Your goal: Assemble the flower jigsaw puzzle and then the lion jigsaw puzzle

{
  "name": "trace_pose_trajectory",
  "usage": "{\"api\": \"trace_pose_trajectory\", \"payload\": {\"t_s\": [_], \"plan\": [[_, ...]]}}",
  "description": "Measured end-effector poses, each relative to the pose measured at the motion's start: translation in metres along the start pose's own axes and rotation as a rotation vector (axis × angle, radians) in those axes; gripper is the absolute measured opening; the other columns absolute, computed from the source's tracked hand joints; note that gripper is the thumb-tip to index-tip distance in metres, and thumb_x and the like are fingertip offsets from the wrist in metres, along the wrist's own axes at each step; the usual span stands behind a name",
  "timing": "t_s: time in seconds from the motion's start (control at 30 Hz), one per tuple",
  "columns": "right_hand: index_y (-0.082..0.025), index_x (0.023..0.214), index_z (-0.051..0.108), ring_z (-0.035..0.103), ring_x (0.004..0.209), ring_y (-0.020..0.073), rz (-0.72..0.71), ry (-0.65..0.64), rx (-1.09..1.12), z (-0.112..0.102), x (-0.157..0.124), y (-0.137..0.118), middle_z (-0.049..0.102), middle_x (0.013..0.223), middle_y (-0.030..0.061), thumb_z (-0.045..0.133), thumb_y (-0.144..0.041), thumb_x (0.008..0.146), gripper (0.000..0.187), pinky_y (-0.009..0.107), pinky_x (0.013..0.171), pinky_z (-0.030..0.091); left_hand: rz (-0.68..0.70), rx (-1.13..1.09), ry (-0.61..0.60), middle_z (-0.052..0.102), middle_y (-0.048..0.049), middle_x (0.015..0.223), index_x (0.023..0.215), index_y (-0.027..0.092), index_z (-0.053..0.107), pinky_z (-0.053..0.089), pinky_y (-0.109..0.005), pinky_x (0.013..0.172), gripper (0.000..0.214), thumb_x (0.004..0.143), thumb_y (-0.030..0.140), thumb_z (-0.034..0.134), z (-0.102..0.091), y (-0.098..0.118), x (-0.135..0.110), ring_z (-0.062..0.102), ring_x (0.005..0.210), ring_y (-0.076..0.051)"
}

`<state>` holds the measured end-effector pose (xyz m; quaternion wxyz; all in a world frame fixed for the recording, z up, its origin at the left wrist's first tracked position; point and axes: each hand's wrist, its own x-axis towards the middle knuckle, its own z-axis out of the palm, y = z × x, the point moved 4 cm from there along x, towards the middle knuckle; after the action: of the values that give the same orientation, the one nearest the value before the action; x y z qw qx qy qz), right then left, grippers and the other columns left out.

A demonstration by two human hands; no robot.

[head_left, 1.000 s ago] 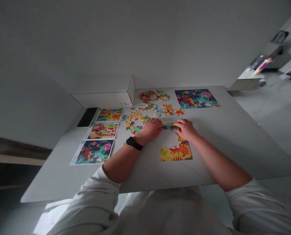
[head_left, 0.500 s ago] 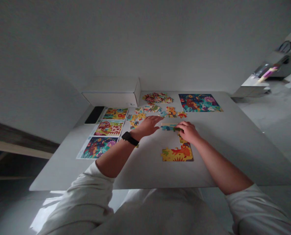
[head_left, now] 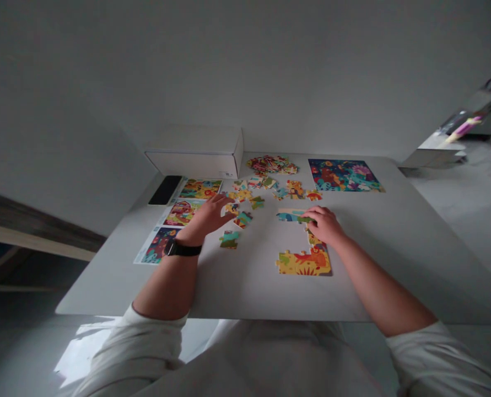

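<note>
A half-built jigsaw [head_left: 303,262] in yellow, orange and green lies in front of me on the white table [head_left: 377,259]. My right hand [head_left: 325,225] rests on its upper right corner, fingers curled down on the joined blue-green pieces [head_left: 290,215]. My left hand [head_left: 207,216], with a black watch on the wrist, reaches left into the loose pieces [head_left: 245,196]; its fingers are bent over a small yellow piece [head_left: 231,208]. Two more loose pieces [head_left: 229,239] lie just beside that hand.
A finished puzzle [head_left: 343,175] lies at the far right, a heap of pieces [head_left: 271,164] beside it. Three picture cards [head_left: 182,212] run down the left, with a black phone [head_left: 165,189] and a white box [head_left: 195,154] behind. A grey wall stands beyond.
My left hand has left the blue-green pieces and swung left to the loose pieces. My right hand has stayed on the puzzle's corner. The view has shifted slightly.
</note>
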<state>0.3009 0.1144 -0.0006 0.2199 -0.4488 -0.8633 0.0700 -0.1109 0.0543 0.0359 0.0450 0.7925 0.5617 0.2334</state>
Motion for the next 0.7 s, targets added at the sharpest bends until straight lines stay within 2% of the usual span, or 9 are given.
{"api": "trace_pose_trajectory", "payload": {"t_s": [0.13,0.3,0.4,0.57,0.7], "plan": [[-0.028,0.116,0.084,0.068,0.116,0.0292,-0.004,0.005,-0.001,0.0,-0.001,0.0,0.076,0.122,0.0082,0.061,-0.011,0.089,0.04,0.049,0.109,0.054,0.07,-0.035,-0.212,0.068,-0.0101,0.136,0.139,0.027,0.069,0.054,-0.045,0.114,0.061,0.086,0.05,0.087,0.002,-0.003,-0.008,0.066,0.127,-0.03],[-0.027,0.116,0.084,0.068,0.117,0.0302,0.0,0.004,-0.013,-0.003,-0.001,-0.003,0.076,0.124,0.0092,0.059,-0.011,0.09,0.04,0.05,0.11,0.054,0.112,-0.019,-0.338,0.063,-0.0054,0.135,0.131,0.031,0.075,0.052,-0.038,0.118,0.056,0.079,0.044,0.092,0.014,-0.001,-0.017,0.064,0.13,-0.028],[-0.027,0.116,0.084,0.068,0.117,0.0311,0.014,-0.008,-0.011,-0.003,-0.001,-0.004,0.076,0.124,0.0095,0.059,-0.012,0.09,0.04,0.052,0.109,0.054,0.118,0.015,-0.337,0.06,-0.0049,0.139,0.132,0.034,0.076,0.05,-0.037,0.121,0.051,0.084,0.039,0.089,0.016,0.004,-0.017,0.063,0.132,-0.026],[-0.029,0.118,0.084,0.067,0.116,0.0314,0.015,-0.009,0.002,-0.002,-0.001,-0.002,0.076,0.124,0.0092,0.06,-0.014,0.089,0.04,0.052,0.109,0.054,0.07,0.067,-0.274,0.058,-0.0065,0.145,0.134,0.036,0.076,0.05,-0.042,0.12,0.039,0.095,0.036,0.078,0.014,0.016,-0.013,0.06,0.134,-0.027],[-0.028,0.116,0.084,0.067,0.116,0.0309,0.019,-0.013,0.0,-0.001,0.0,-0.001,0.076,0.124,0.009,0.059,-0.014,0.09,0.039,0.051,0.108,0.054,0.047,0.079,-0.255,0.059,-0.0071,0.146,0.134,0.036,0.078,0.049,-0.046,0.121,0.036,0.098,0.035,0.075,0.015,0.019,-0.011,0.059,0.135,-0.03]]}}
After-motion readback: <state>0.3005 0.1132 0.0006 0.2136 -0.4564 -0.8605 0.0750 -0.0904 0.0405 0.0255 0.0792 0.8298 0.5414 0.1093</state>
